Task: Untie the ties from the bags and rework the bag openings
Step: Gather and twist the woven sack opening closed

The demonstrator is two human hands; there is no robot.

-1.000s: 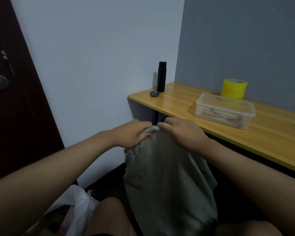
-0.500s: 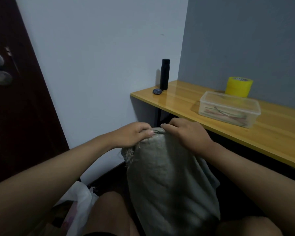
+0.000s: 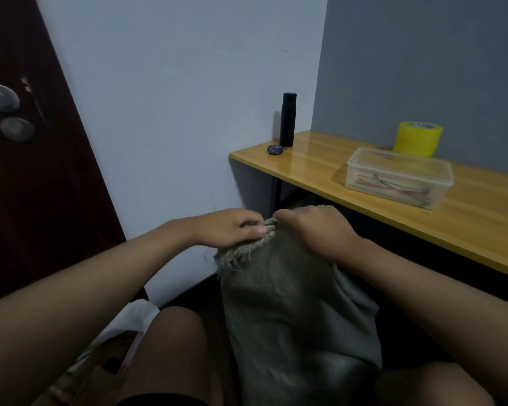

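A grey-green burlap bag [image 3: 291, 303] stands upright between my knees, its frayed top edge bunched together. My left hand [image 3: 232, 227] grips the gathered mouth from the left, thumb lying along the fabric. My right hand [image 3: 311, 227] holds the same bunched top from the right, fingers curled over it. The two hands nearly touch at the bag's opening. No tie shows; the hands cover the neck of the bag. A clear plastic box [image 3: 399, 177] on the wooden table [image 3: 320, 168] holds several coloured ties.
A yellow tape roll [image 3: 417, 138] stands behind the box. A black bottle [image 3: 288, 120] and a small dark round object [image 3: 274, 149] sit at the table's left end. A white plastic bag [image 3: 129, 320] lies on the floor at the left. A dark door [image 3: 27, 171] is at the far left.
Both hands have shifted slightly on the bunched top of the bag and stay closed round it. The camera view has drifted a little to the left.
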